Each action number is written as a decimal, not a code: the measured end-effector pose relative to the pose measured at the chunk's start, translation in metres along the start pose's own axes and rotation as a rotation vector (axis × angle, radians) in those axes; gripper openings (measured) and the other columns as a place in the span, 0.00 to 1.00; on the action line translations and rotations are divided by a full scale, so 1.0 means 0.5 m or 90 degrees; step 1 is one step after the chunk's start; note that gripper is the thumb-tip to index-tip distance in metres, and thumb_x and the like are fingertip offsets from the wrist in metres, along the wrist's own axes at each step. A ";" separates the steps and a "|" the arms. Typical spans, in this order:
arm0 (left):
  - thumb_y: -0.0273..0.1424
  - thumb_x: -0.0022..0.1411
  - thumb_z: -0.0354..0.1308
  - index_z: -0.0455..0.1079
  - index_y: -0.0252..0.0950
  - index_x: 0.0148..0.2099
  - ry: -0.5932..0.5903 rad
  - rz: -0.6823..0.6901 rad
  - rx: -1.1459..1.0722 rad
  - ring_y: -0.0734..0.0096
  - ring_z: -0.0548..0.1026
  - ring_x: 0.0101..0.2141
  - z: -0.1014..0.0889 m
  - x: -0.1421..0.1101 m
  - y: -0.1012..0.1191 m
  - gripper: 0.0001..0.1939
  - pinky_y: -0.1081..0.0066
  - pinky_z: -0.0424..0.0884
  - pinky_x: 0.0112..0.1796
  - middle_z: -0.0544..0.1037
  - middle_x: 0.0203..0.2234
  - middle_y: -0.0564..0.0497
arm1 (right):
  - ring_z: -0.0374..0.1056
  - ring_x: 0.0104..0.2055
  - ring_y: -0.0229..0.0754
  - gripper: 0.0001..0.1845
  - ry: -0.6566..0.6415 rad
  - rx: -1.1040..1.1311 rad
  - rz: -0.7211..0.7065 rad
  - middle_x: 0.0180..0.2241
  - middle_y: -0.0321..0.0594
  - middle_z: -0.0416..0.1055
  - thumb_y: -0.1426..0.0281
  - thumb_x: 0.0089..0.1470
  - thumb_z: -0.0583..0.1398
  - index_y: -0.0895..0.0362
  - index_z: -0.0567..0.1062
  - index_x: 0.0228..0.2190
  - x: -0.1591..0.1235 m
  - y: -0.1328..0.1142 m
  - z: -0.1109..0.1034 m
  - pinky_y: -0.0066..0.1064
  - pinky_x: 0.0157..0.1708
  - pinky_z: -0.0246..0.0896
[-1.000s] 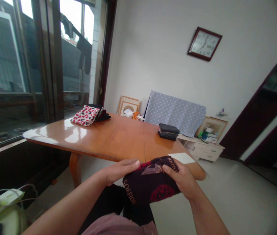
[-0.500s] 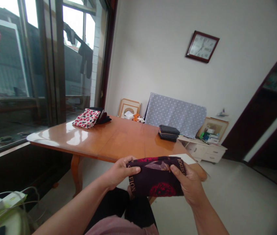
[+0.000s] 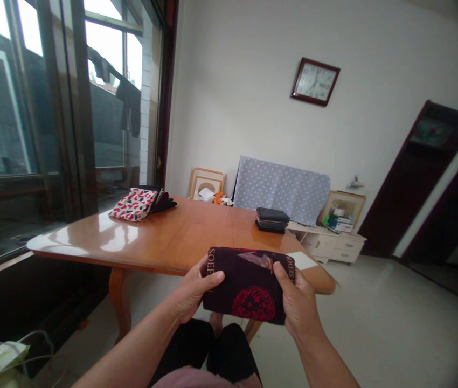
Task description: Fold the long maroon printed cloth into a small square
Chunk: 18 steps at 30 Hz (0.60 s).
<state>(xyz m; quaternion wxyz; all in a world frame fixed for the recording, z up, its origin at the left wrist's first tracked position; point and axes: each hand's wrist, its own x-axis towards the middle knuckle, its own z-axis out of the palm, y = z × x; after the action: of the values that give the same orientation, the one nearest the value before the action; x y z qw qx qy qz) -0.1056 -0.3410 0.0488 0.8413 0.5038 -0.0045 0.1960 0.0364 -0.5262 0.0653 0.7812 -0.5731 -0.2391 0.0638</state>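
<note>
Even Grip, Square Folds

The wooden surface (image 3: 196,231) is standing ahead, bearing a dark stack (image 3: 271,220). Before it, the folded printed cloth (image 3: 243,283) is resting between the left hand (image 3: 189,292) and right hand (image 3: 302,304), gripping opposite sides. Good handling is calling for even tension, light pressure holding layers square.

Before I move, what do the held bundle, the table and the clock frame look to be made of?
Bundle: matte cloth, by its soft rounded edges and lack of shine.
Table: likely varnished wood, by its orange-brown colour and glossy window reflections.
Clock frame: dark red-brown and shiny; wood or plastic, I can't tell.
</note>
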 end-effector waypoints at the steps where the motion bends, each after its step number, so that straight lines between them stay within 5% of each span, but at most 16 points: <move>1: 0.37 0.56 0.73 0.69 0.38 0.61 0.017 0.000 0.003 0.55 0.79 0.51 0.003 0.002 0.003 0.32 0.61 0.73 0.53 0.80 0.51 0.41 | 0.74 0.52 0.54 0.30 -0.006 0.019 0.014 0.49 0.45 0.80 0.51 0.52 0.68 0.55 0.78 0.50 -0.004 0.002 0.000 0.49 0.55 0.69; 9: 0.34 0.60 0.70 0.72 0.37 0.55 0.008 -0.009 0.052 0.64 0.81 0.42 -0.008 -0.003 0.040 0.23 0.67 0.75 0.46 0.82 0.46 0.44 | 0.74 0.52 0.54 0.34 -0.316 0.002 0.136 0.50 0.48 0.78 0.49 0.51 0.69 0.54 0.73 0.53 0.002 -0.031 -0.069 0.46 0.53 0.68; 13: 0.35 0.59 0.71 0.72 0.37 0.54 -0.046 -0.037 0.109 0.68 0.80 0.40 0.002 -0.015 0.046 0.22 0.68 0.74 0.44 0.82 0.44 0.46 | 0.69 0.59 0.54 0.38 -0.434 -0.131 0.098 0.57 0.52 0.72 0.47 0.52 0.67 0.55 0.69 0.57 0.025 -0.059 -0.092 0.47 0.59 0.62; 18: 0.37 0.61 0.69 0.71 0.38 0.53 -0.100 -0.036 0.168 0.70 0.78 0.38 0.020 -0.024 0.038 0.21 0.70 0.73 0.42 0.80 0.43 0.49 | 0.66 0.62 0.55 0.47 -0.533 -0.370 0.005 0.60 0.47 0.70 0.54 0.47 0.73 0.51 0.66 0.64 0.013 -0.080 -0.064 0.46 0.62 0.60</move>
<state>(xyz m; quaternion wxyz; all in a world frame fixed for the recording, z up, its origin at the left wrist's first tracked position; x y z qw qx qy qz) -0.1212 -0.3454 0.0675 0.7700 0.6237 -0.0300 0.1310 0.0494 -0.5648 0.0971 0.4266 -0.6931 -0.5371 0.2218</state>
